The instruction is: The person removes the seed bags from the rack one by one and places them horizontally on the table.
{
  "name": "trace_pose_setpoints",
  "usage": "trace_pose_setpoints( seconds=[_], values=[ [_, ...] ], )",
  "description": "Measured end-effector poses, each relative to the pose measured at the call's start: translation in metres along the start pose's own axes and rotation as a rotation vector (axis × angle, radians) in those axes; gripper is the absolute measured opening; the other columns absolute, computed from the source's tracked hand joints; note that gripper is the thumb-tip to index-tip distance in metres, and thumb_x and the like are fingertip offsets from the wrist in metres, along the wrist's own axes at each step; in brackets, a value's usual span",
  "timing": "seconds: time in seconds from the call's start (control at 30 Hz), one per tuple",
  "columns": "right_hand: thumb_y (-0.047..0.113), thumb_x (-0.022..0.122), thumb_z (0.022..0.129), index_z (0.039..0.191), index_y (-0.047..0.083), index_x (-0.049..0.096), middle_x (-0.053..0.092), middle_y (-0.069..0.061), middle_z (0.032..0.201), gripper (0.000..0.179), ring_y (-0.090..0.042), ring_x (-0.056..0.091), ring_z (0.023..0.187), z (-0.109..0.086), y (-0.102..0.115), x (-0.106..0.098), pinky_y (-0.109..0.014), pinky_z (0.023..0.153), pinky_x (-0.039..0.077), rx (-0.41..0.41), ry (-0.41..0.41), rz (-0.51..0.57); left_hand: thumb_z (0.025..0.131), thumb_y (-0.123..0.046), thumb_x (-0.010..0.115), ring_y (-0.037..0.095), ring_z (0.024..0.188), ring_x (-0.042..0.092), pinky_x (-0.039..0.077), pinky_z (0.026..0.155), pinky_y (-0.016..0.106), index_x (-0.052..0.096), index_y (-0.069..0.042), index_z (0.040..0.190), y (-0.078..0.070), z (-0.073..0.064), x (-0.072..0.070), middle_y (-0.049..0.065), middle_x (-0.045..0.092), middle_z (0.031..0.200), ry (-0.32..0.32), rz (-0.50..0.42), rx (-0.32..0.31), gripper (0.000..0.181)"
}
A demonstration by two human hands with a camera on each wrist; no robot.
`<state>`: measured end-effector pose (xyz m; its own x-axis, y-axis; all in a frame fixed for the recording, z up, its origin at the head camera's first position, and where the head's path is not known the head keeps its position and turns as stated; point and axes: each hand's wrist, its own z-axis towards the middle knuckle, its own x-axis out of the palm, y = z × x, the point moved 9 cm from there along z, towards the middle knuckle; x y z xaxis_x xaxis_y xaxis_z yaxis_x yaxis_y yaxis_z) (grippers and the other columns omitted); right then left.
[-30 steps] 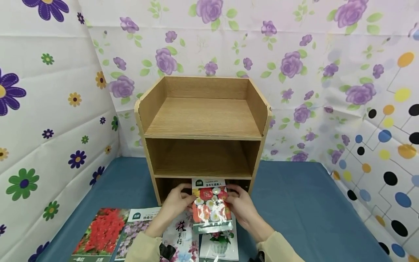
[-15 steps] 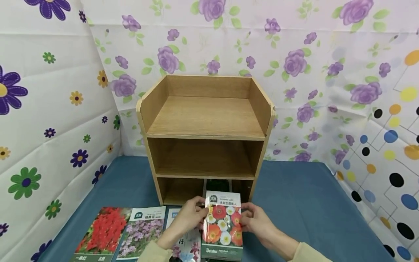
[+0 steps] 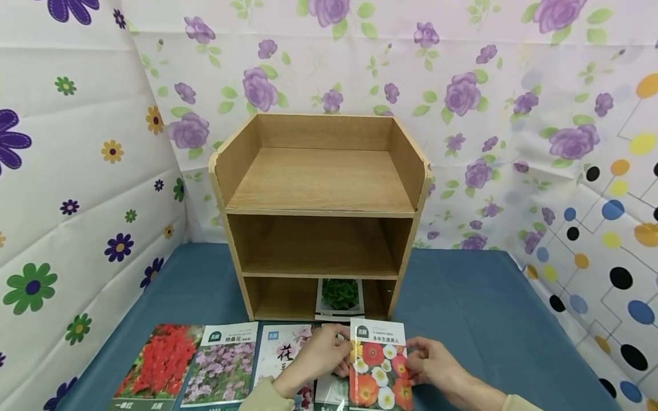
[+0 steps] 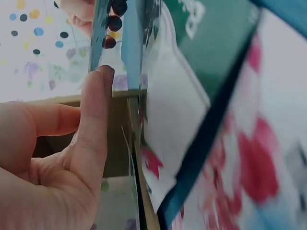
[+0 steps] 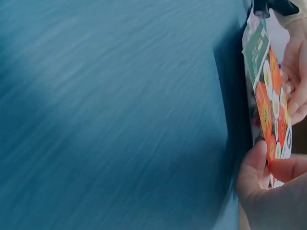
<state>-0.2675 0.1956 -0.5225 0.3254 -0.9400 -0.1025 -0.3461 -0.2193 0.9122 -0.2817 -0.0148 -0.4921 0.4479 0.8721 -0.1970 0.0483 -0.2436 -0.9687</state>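
Note:
A seed packet (image 3: 380,374) with red, orange and white flowers is held up between both hands, above the front row. My right hand (image 3: 437,368) pinches its right edge; in the right wrist view the thumb (image 5: 253,160) and a finger are on either side of it. My left hand (image 3: 325,353) has its fingers at the packet's left edge. Partly hidden below are a potted-plant packet (image 3: 331,391) and a white packet with Chinese characters (image 3: 280,348). A green-leaf packet (image 3: 339,297) leans in the shelf's bottom compartment.
A three-level wooden shelf (image 3: 321,213) stands at the back of the blue cloth (image 3: 462,308). Front left lie a red-flower packet (image 3: 159,362) and a pink-flower packet (image 3: 222,365). Patterned curtains (image 3: 303,63) close off the back and sides.
Both hands have carried the red-and-white-flower packet from in front of the shelf's bottom compartment toward me and to the right. The green-leaf packet inside the compartment has come into sight.

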Motion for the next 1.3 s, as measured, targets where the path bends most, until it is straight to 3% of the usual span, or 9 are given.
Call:
trace_pose_setpoints(
  seconds=[0.17, 0.37, 0.63, 1.03, 1.3],
  values=[
    [-0.001, 0.057, 0.092, 0.125, -0.013, 0.046, 0.062, -0.014, 0.087, 0.037, -0.021, 0.065, 0.072, -0.002, -0.005, -0.018, -0.034, 0.064, 0.055, 0.019, -0.020, -0.052, 0.097, -0.003, 0.056, 0.020, 0.050, 0.062, 0.055, 0.050, 0.036, 0.062, 0.001, 0.107, 0.000, 0.009, 0.016, 0.013, 0.066, 0.069, 0.012, 0.000, -0.016, 0.013],
    [0.001, 0.061, 0.092, 0.122, -0.013, 0.051, 0.065, -0.013, 0.087, 0.034, -0.022, 0.066, 0.071, -0.002, -0.006, -0.045, -0.035, 0.064, 0.056, 0.066, -0.074, -0.135, 0.097, -0.004, 0.057, 0.019, 0.047, 0.061, 0.054, 0.047, 0.035, 0.062, -0.003, 0.101, -0.008, 0.024, 0.033, 0.012, 0.065, 0.067, 0.040, 0.064, -0.019, 0.007],
    [0.004, 0.067, 0.090, 0.115, -0.009, 0.059, 0.069, -0.013, 0.087, 0.030, -0.019, 0.066, 0.066, -0.001, -0.004, -0.067, -0.035, 0.062, 0.057, 0.088, -0.033, -0.183, 0.092, -0.003, 0.062, 0.018, 0.043, 0.059, 0.052, 0.043, 0.033, 0.063, -0.003, 0.090, -0.015, 0.037, 0.044, 0.010, 0.064, 0.062, 0.009, 0.152, -0.025, 0.002],
    [0.006, 0.072, 0.087, 0.104, -0.004, 0.062, 0.066, -0.014, 0.081, 0.021, -0.018, 0.066, 0.061, 0.004, -0.015, -0.072, -0.034, 0.058, 0.057, 0.076, -0.026, -0.257, 0.089, 0.000, 0.065, 0.020, 0.041, 0.059, 0.050, 0.040, 0.031, 0.063, -0.004, 0.068, -0.014, 0.046, 0.052, 0.009, 0.060, 0.052, -0.019, 0.316, -0.011, 0.022],
    [0.010, 0.075, 0.085, 0.093, 0.000, 0.063, 0.064, -0.012, 0.073, 0.018, -0.021, 0.065, 0.058, 0.008, -0.005, -0.068, -0.036, 0.054, 0.056, 0.019, -0.100, -0.402, 0.089, 0.000, 0.064, 0.018, 0.038, 0.058, 0.046, 0.037, 0.027, 0.061, -0.004, 0.065, -0.015, 0.047, 0.049, 0.005, 0.057, 0.046, -0.061, 0.381, 0.012, 0.024]
  ],
)
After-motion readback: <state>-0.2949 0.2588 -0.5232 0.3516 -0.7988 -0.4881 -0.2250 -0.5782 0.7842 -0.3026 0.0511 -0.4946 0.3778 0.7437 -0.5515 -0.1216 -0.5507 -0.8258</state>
